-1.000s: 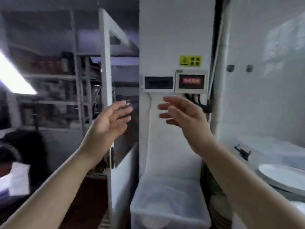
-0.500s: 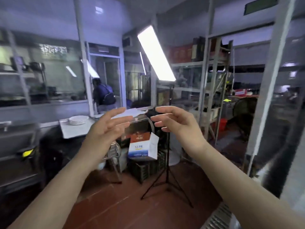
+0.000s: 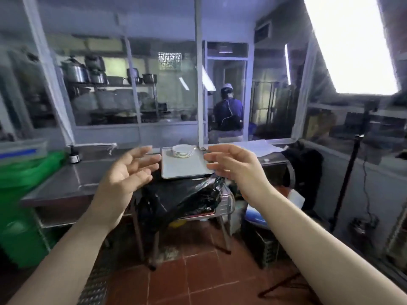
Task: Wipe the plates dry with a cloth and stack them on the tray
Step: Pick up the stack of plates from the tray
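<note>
While raised palms-inward, left hand (image 3: 130,172), right hand (image 3: 233,166), each grip released, holding nothing.

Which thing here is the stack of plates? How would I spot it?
Find the steel counter under the big windows. A pale tray sits on it, between the raised hands. At the tray's far edge stands the plate stack, the only round white thing there.

Both bare forearms raised in front, left hand (image 3: 130,172) palm turned inward, fingers loosely spread and relaxed, right hand (image 3: 235,166) facing it, fingers gently bent, thumb apart, neither grip holding anything, hands apart
</note>
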`<state>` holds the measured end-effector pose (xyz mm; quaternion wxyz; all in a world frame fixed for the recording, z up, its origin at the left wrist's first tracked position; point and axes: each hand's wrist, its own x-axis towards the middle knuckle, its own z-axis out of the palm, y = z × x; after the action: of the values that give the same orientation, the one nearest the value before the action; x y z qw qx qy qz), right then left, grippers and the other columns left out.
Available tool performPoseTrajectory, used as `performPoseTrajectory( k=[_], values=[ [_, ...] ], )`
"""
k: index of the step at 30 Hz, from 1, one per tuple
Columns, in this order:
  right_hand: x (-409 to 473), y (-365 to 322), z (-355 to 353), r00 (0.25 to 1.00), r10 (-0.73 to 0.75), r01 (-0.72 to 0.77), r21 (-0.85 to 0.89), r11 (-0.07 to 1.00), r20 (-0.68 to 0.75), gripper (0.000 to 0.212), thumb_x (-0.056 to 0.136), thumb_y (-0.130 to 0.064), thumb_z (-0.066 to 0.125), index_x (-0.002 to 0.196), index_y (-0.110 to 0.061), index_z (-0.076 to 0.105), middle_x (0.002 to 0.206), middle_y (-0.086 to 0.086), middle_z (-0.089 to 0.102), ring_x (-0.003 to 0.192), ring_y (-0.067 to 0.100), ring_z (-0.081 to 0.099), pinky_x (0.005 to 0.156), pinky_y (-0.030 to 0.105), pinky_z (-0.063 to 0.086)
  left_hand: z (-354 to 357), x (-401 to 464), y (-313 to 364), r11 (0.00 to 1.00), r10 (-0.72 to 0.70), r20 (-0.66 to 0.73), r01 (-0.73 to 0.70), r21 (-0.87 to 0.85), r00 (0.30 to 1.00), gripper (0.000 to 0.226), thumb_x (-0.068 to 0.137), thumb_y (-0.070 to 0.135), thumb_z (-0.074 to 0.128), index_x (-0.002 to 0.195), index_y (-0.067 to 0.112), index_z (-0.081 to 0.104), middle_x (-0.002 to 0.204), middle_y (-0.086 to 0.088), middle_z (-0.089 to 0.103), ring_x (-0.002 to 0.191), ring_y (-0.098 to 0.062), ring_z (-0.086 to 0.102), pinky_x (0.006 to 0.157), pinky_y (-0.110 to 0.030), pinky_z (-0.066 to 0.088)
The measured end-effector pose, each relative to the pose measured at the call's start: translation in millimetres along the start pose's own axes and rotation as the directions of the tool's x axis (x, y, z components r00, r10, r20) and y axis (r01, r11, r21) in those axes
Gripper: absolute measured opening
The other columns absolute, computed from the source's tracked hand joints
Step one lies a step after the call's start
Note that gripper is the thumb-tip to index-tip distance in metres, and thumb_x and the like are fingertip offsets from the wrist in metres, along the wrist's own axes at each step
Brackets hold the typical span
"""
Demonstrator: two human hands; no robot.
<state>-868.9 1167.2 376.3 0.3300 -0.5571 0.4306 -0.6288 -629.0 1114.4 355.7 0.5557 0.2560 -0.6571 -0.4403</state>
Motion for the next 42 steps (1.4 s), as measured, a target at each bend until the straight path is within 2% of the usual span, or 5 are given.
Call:
performPoseTrajectory(
  k=[5, 15, 23, 34, 42],
  values=[
    [100, 75, 26, 0.999, 0.033, -0.031, -0.053, 0.998, 0.037, 0.028, 0.094, -0.003, 0.051, 0.097, -0.023, 0.071, 0.096, -0.001, 0.075, 0.083, 0.012, 0.070, 0.072, 0.024, 0.052, -48, 88, -69, 0.998, -0.053, -0.070, 0.050, -0.039, 0.996, 0.036, 0.082, 0.021, 0.055, 0.117, 0.030, 0.061, 0.117, 0.001, 0.071, 0.111, -0.016, 0.065, 0.090, -0.034, 0.047],
    [296, 187, 26, 0.983, 0.151, -0.153, -0.006, 0.988, -0.100, 0.030, 0.094, 0.002, 0.049, 0.096, -0.019, 0.069, 0.090, 0.000, 0.076, 0.076, 0.014, 0.069, 0.078, 0.032, 0.050, -89, 286, -196, 0.978, -0.181, -0.060, 0.174, -0.115, 0.982, 0.031, 0.097, 0.005, 0.046, 0.115, 0.025, 0.062, 0.113, 0.001, 0.072, 0.112, -0.020, 0.065, 0.096, -0.038, 0.049],
    [476, 310, -2, 0.967, 0.222, -0.223, 0.010, 0.975, -0.124, 0.026, 0.094, 0.002, 0.047, 0.100, -0.012, 0.068, 0.087, 0.000, 0.076, 0.072, 0.012, 0.069, 0.068, 0.024, 0.050, -100, 441, -312, 0.968, -0.239, -0.078, 0.231, -0.097, 0.968, 0.032, 0.097, 0.002, 0.045, 0.113, 0.022, 0.062, 0.111, -0.004, 0.073, 0.112, -0.023, 0.064, 0.100, -0.041, 0.047],
    [698, 483, -10, 0.905, 0.413, -0.412, 0.029, 0.911, -0.102, 0.014, 0.088, -0.008, 0.062, 0.097, -0.015, 0.070, 0.092, 0.000, 0.076, 0.078, 0.015, 0.071, 0.071, 0.026, 0.050, -148, 630, -474, 0.929, -0.370, -0.172, 0.366, -0.053, 0.913, 0.033, 0.097, 0.000, 0.045, 0.114, 0.020, 0.064, 0.106, -0.004, 0.074, 0.104, -0.019, 0.068, 0.094, -0.037, 0.049],
    [798, 597, -17, 0.824, 0.517, -0.528, 0.017, 0.849, -0.232, 0.011, 0.087, -0.009, 0.066, 0.093, -0.016, 0.073, 0.087, -0.003, 0.076, 0.074, 0.012, 0.069, 0.068, 0.025, 0.050, -164, 754, -611, 0.866, -0.499, -0.132, 0.486, -0.117, 0.857, 0.031, 0.097, 0.003, 0.044, 0.114, 0.019, 0.064, 0.104, -0.003, 0.075, 0.102, -0.019, 0.069, 0.089, -0.034, 0.050]
  ],
)
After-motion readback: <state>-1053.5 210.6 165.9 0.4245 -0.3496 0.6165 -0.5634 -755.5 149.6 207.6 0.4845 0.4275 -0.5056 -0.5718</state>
